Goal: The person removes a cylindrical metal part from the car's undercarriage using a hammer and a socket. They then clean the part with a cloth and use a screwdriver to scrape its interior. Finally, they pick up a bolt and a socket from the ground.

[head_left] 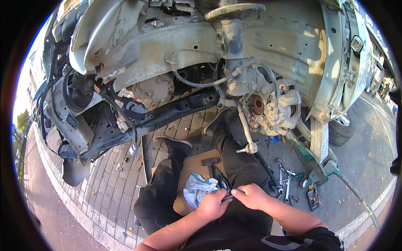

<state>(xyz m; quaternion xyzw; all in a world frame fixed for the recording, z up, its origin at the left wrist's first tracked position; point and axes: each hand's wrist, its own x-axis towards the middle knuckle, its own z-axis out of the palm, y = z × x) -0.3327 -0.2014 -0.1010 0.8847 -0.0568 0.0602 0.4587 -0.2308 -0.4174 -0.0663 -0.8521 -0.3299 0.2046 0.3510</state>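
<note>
Above my lap my two hands are close together. The fingers of my left hand are closed on a small, thin dark piece too small to name. My right hand pinches at the other end of it, fingertips almost touching the left ones. Just beyond the hands lies a dark tool with greenish handles, partly hidden by them. A hammer rests on the cardboard between my legs. Left of my left hand sits a crumpled white and blue plastic bag.
Ahead stands a stripped car front with a strut, a brake caliper and a dark subframe beam. Wrenches lie on the paving at right, beside a green jack with a long handle. A wheel lies farther right.
</note>
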